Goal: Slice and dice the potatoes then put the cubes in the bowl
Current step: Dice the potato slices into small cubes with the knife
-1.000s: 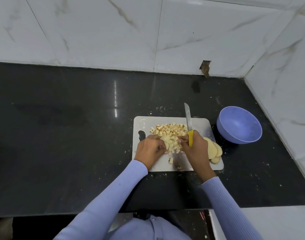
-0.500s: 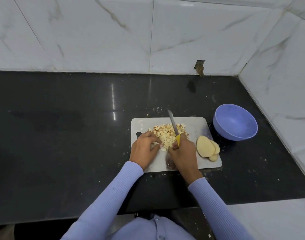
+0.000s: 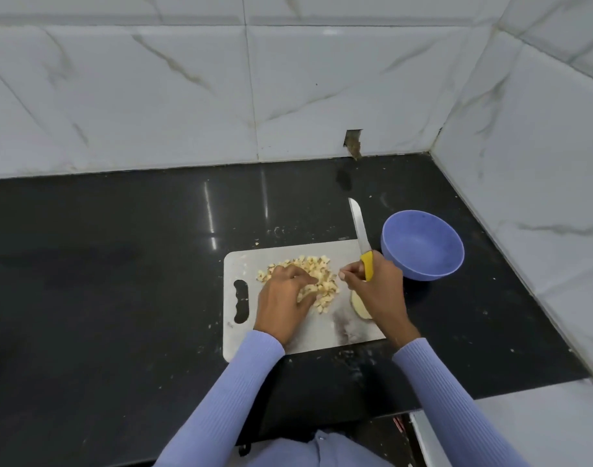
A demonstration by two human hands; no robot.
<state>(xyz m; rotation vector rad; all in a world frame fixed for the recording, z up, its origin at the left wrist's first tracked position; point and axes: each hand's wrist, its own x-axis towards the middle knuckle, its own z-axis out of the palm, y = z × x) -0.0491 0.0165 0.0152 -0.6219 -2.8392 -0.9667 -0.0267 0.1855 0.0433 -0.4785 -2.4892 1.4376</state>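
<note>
A pile of potato cubes [image 3: 317,269] lies on the white cutting board [image 3: 350,326]. My left hand [image 3: 285,299] lies over the near part of the pile with curled fingers among the cubes. My right hand [image 3: 376,288] grips the yellow-handled knife [image 3: 361,242], blade pointing away over the board's far right corner. Potato slices [image 3: 359,308] peek out from under my right hand. The blue bowl [image 3: 423,246] stands just right of the board, nothing visible inside it.
The black countertop [image 3: 120,281] stretches left, with potato crumbs around the board. White marble walls close the back and right side. The counter's front edge runs close to my body.
My right hand has moved right with the knife, from the cube pile to over the slices, blade now pointing away. My left hand has slid further onto the cubes.
</note>
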